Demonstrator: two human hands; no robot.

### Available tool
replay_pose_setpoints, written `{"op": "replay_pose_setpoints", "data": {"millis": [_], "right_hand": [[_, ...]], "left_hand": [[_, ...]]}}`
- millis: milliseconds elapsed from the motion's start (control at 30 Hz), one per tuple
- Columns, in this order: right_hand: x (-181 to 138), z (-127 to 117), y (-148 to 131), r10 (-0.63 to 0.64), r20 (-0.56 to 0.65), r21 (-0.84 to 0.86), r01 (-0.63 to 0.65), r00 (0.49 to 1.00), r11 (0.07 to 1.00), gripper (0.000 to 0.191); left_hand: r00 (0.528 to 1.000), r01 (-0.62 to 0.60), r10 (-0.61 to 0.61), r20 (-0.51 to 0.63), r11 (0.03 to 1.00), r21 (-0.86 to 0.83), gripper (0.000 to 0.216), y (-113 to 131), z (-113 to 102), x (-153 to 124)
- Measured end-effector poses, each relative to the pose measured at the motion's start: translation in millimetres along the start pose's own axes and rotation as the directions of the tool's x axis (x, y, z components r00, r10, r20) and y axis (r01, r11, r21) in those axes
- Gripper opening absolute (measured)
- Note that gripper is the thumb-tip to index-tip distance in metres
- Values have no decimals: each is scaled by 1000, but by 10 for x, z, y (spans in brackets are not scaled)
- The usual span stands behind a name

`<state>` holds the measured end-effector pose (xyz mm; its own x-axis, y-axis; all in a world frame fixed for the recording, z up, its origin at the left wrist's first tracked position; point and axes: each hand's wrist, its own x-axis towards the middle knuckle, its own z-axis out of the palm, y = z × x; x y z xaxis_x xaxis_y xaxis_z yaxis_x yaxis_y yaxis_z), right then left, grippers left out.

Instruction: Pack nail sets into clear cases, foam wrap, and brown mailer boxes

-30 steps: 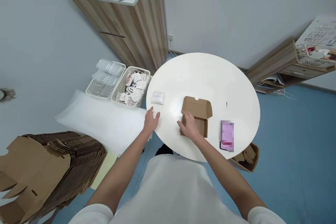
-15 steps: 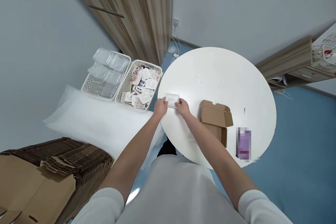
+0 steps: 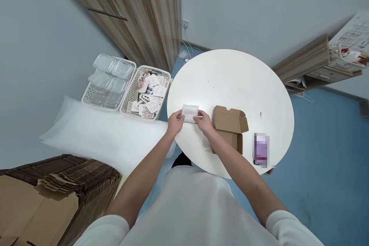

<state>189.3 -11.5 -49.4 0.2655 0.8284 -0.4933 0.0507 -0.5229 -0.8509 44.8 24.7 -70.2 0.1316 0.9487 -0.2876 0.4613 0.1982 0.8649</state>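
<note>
Near left: stack of flattened cardboard boxes (image 3: 95, 184). White foam sheets (image 3: 106, 134) beyond. Near table edge, pixelated purple item (image 3: 261, 152). Open cardboard mailer box (image 3: 230, 120) beside right forearm. Left hand (image 3: 175, 122) and right hand (image 3: 203, 122) pinch opposite ends of small white packet (image 3: 190, 113), at left side of round table (image 3: 230, 77); cannot tell whether lifted. Farther: basket of printed cards (image 3: 133, 91), basket of clear plastic packs (image 3: 88, 94), wood-grain cabinet (image 3: 138, 7).

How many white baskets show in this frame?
3. The first basket, with clear plastic packs, and the second basket, with printed cards, stand side by side left of the round table; the third basket is at far right. Others may be hidden.
</note>
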Motion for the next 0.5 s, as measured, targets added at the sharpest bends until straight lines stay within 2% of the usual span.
{"op": "replay_pose_setpoints", "data": {"millis": [100, 200, 367, 500], "right_hand": [[-323, -327, -1, -81, -5, 39, 81, 997, 996, 36], [-657, -771, 90, -124, -27, 4, 124, 992, 992, 38], [-1044, -1461, 426, -67, -149, -154, 43, 987, 987, 35], [-1129, -1715, 681, 4, -156, -282, -48, 988, 958, 30]], "left_hand": [[997, -71, 72, 18, 997, -33, 38, 185, 163, -258], [988, -132, 134, 75, 991, -23, 38, 405, 442, -559], [953, -173, 152, 261, 983, 59, 32, 642, 1019, -976], [921, -207, 134, 366, 964, 168, 25, 659, 1340, -1132]]}}
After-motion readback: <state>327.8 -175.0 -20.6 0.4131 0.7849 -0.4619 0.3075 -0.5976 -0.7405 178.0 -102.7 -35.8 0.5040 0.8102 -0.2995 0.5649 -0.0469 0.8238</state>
